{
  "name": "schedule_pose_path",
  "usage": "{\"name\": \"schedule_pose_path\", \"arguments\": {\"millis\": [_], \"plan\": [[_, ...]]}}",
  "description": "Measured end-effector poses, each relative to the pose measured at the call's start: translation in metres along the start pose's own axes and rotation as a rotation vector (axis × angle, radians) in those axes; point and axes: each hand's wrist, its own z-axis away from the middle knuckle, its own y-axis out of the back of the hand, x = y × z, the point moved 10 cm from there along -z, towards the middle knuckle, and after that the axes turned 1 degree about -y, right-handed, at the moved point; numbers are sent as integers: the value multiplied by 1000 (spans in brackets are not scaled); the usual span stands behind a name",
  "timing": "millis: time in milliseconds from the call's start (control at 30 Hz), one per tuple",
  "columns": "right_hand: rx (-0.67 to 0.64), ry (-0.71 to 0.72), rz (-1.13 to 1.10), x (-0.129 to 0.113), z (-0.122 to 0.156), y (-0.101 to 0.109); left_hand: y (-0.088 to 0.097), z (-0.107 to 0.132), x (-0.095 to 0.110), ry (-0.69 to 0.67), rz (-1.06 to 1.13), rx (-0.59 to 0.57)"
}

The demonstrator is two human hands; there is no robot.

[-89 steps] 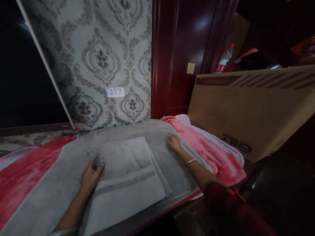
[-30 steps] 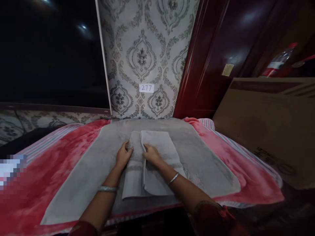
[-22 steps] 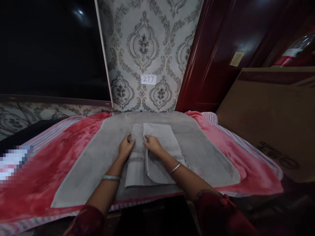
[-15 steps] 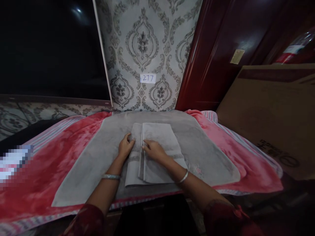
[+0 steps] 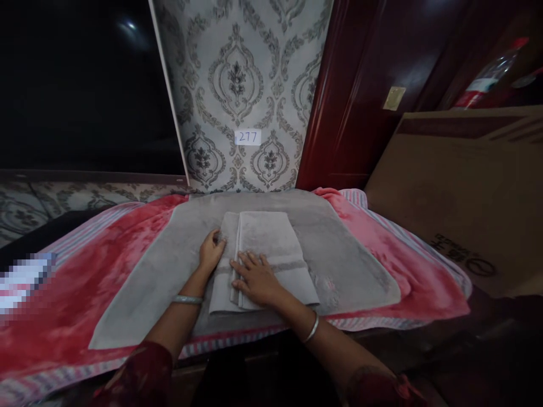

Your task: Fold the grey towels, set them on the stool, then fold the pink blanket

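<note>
A small grey towel (image 5: 271,243), folded lengthwise with a darker stripe across it, lies on a larger grey towel (image 5: 348,260) spread over a red and pink blanket (image 5: 85,265). My left hand (image 5: 211,251) rests at the folded towel's left edge, fingers curled against the cloth. My right hand (image 5: 253,278) lies flat on the near part of the folded towel, fingers spread, pressing it down. Each wrist wears a silver bangle.
A patterned grey wallpaper panel with a "277" label (image 5: 248,137) stands behind. A dark red wooden door (image 5: 365,85) is at right, a large cardboard box (image 5: 458,192) beside it, a bottle (image 5: 483,82) behind. A dark screen fills the upper left.
My right hand has slid down the fold toward me and flattened on the towel. The right flap now lies closed over the left part. My left hand has stayed at the edge.
</note>
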Motion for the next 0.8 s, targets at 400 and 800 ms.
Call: {"name": "schedule_pose_path", "arguments": {"millis": [400,800], "plan": [[0,133,74,32,26,13,-114,31,136,-632,-208,-756],[-22,116,-47,35,29,4,-142,-14,107,-554,-566,-692]]}}
